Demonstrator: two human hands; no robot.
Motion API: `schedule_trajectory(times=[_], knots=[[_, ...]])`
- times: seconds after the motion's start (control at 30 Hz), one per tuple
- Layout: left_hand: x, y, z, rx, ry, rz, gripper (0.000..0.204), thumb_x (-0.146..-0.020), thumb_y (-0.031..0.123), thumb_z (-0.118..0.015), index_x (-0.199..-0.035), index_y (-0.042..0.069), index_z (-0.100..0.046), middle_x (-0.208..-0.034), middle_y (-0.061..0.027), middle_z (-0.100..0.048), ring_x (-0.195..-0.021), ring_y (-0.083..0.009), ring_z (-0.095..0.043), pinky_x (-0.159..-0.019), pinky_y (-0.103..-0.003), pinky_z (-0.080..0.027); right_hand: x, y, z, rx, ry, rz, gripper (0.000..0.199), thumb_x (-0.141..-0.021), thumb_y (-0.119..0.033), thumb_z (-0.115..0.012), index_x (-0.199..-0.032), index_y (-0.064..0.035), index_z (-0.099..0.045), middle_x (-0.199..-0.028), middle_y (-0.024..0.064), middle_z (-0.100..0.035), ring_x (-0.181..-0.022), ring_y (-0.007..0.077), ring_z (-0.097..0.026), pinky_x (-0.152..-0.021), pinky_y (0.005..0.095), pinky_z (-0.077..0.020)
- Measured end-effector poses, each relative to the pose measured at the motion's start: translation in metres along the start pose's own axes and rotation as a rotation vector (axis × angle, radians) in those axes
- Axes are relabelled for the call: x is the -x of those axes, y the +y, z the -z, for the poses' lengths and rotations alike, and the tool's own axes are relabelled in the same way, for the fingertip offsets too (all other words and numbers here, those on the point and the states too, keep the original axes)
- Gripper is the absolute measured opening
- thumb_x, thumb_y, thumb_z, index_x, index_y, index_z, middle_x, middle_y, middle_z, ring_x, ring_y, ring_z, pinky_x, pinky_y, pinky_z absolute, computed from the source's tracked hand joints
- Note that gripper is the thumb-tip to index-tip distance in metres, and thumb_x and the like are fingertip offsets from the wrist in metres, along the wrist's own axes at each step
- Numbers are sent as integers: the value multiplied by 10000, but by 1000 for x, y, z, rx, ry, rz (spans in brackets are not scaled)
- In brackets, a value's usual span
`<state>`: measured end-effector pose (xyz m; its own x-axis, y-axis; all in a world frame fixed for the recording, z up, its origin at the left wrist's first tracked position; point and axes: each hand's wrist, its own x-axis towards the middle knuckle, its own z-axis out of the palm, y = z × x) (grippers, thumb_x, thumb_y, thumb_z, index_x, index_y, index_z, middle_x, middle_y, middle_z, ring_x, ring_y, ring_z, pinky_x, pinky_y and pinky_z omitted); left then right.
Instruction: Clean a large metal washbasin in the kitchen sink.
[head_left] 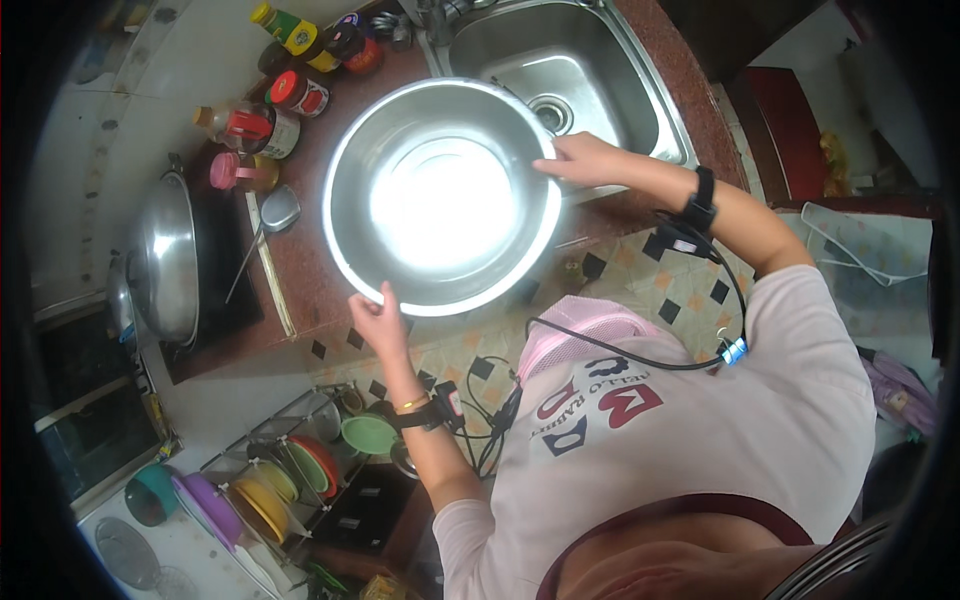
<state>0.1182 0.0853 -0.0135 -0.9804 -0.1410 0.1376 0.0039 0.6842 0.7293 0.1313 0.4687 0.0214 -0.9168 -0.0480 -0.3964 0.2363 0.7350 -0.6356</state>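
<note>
Two hands of mine carry one large round stainless-steel bowl (442,197), held up over the reddish-brown stone desk (300,270) just left of the steel sink (590,70), its open mouth facing up at me and glaring with reflected light. My left hand (375,318) grips the near rim, fingers (385,295) curled over the edge; my right hand (580,158) clasps the far-right rim on the sink side, fingers narrow and pressed flat onto the metal. The bowl lies between both hands, so neither is nearer; being round, it has no long axis, and the line from hand to hand runs diagonally across it, from lower left to upper right. Beyond the bowl, sauce bottles and jars (290,60) crowd the back of the desk, a steel wok (165,260) sits on the black stove to the left, and coloured bowls stand in a wire rack (290,480) below.
</note>
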Motion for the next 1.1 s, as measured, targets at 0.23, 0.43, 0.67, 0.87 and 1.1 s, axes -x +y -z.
schedule_trajectory(times=[0.23,0.43,0.67,0.87,1.1], knots=[[4,59,-46,102,-70,-100,366,-781,197,-651,-677,52,-332,-601,17,-309,-550,-95,-290,-496,-249,-300,7,61,55,232,-255,-81,567,-812,-531,-484,-908,12,-617,-770,184,-615,-724,295,-597,-708,361,-453],[-1,79,-55,-9,-67,-106,304,-733,153,-658,-716,14,-388,-619,-77,-375,-549,-208,-378,-530,-331,-362,-91,56,129,447,215,214,351,-712,-428,-584,-675,-80,-564,-649,97,-592,-698,270,-583,-647,405,-405],[4,128,-69,41,-102,-173,373,-741,136,-671,-656,35,-322,-580,-21,-309,-530,-129,-298,-485,-272,-315,-195,31,153,823,287,494,285,-728,-327,-544,-738,-46,-587,-788,115,-593,-796,275,-578,-788,435,-384],[13,133,-70,79,-103,-98,332,-759,142,-661,-674,29,-361,-601,-33,-357,-531,-142,-337,-486,-277,-327,-229,22,146,871,278,525,307,-749,-324,-563,-835,-31,-590,-801,128,-608,-793,295,-594,-712,390,-477],[19,147,-69,153,-177,-13,308,-777,160,-647,-687,21,-387,-614,-51,-393,-528,-147,-368,-493,-287,-347,-261,89,161,280,170,471,405,-776,-395,-602,-984,-49,-568,-984,138,-596,-907,256,-550,-800,372,-427]])
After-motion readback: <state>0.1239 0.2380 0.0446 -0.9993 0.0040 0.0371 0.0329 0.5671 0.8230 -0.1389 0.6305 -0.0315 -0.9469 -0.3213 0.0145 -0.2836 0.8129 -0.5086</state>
